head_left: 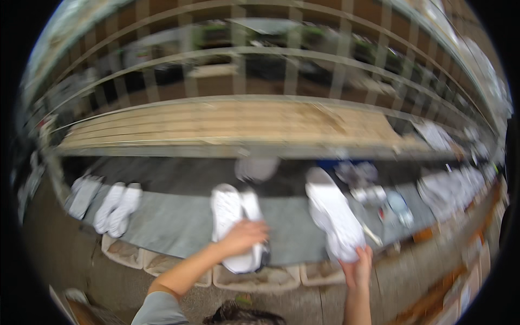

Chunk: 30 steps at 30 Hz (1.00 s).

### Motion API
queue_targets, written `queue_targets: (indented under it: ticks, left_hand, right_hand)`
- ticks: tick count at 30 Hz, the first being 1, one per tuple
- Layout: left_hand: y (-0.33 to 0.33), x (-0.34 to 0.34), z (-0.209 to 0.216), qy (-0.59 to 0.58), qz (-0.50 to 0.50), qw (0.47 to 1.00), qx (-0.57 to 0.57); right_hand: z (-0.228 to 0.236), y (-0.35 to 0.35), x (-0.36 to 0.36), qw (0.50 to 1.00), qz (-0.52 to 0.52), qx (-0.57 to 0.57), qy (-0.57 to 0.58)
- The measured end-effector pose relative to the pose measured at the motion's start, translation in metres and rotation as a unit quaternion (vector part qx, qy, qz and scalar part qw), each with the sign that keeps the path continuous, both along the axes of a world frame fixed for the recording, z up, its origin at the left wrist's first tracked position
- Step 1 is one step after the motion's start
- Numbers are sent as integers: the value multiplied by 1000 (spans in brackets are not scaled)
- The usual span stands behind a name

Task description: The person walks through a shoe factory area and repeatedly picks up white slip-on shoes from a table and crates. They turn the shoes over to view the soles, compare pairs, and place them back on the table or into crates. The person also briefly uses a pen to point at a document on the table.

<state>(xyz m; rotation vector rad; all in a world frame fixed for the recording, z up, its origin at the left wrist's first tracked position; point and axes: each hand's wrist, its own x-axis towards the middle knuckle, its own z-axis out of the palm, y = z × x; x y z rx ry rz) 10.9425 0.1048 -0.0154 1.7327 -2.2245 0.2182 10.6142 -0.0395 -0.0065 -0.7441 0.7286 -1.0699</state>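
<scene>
My left hand [245, 237] reaches across a pair of white shoe soles [226, 208] lying side by side in the middle of the grey table. Its fingers are slightly blurred and close over the right-hand sole of that pair. To the right, my right hand [358, 265] grips the near end of another white shoe sole [334, 214], thumb and fingers pinched on it. That sole lies slantwise, its far end beyond the table's middle. A second white sole partly shows beneath it, along its left edge.
More white soles [118, 210] lie at the left on the grey tabletop [168, 225]. Rolls [369, 195], a clear plastic bottle [400, 208] and a heap of pale cloth [452, 189] are at the right. Bins [257, 280] sit below the near edge. A wooden board [227, 123] and metal rack stand behind.
</scene>
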Motion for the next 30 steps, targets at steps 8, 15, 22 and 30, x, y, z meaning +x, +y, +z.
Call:
queue_targets:
  ticks: [8, 15, 22, 30]
  left_hand:
    - [-3, -10, 14, 44, 14, 999, -8]
    - [-4, 10, 20, -83, 2, 995, -63]
    - [25, 21, 102, 159, -22, 934, -319]
    - [68, -32, 196, -219, 19, 971, 97]
  right_hand:
    - [35, 22, 9, 998, 45, 21, -28]
    - [27, 3, 2, 997, -35, -49, 42]
    - [-33, -52, -22, 942, -10, -141, 304]
    - [-9, 21, 10, 846, -13, -343, 408]
